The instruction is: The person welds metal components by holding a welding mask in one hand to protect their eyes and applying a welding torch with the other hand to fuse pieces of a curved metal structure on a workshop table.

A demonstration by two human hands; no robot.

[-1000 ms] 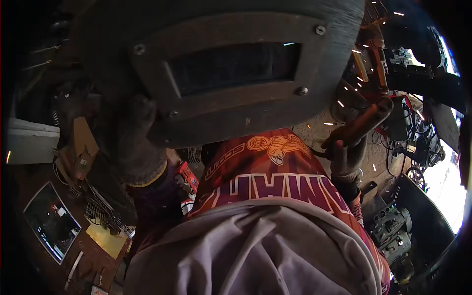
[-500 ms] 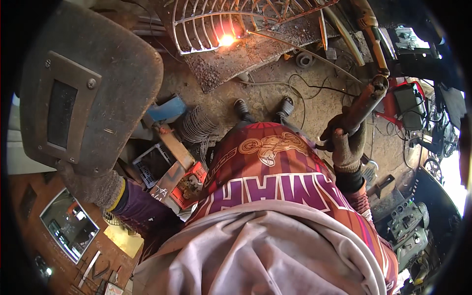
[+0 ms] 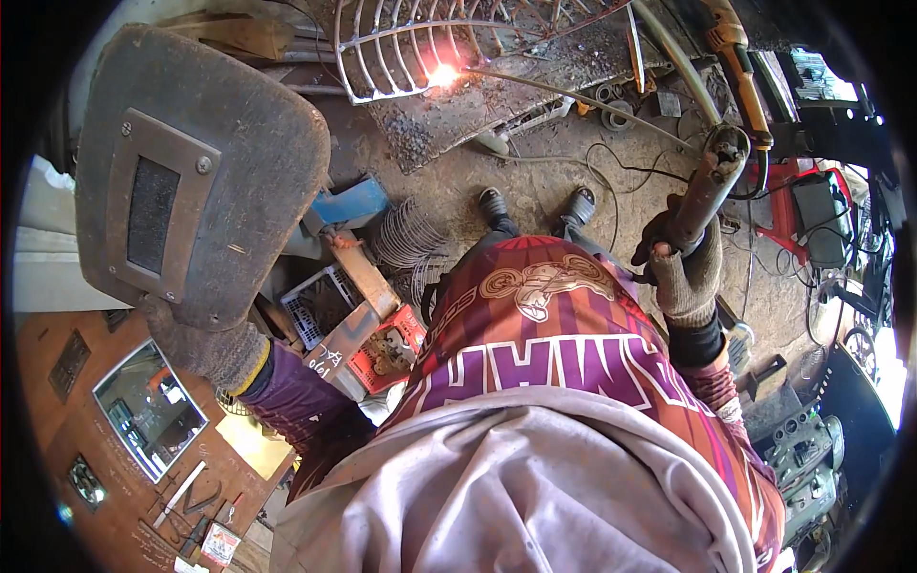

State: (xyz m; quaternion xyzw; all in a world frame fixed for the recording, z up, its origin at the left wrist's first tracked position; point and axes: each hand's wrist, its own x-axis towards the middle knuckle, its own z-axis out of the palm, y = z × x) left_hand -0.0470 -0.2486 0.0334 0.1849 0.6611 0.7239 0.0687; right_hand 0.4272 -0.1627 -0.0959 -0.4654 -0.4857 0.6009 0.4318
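My gloved left hand is closed at the bottom of a dark welding hand shield, which stands up at the left with its framed viewing window facing me. Its handle is hidden by the glove. In a worn glove, my right hand wraps around an electrode holder. From the holder's jaws a long thin welding electrode runs to the left. Its tip meets a bright glowing arc on the lower edge of a curved metal grille. The grille lies on a dirty work plate.
An angle grinder lies at the far right beside a bent tube. Cables cross the floor around my feet. A blue box, wire coils and a red crate sit left of my legs. A brown table holds hand tools.
The view has shifted slightly, so most things sit a little further right. The shield still stands in my left hand. The electrode tip stays at the glowing spot on the grille.
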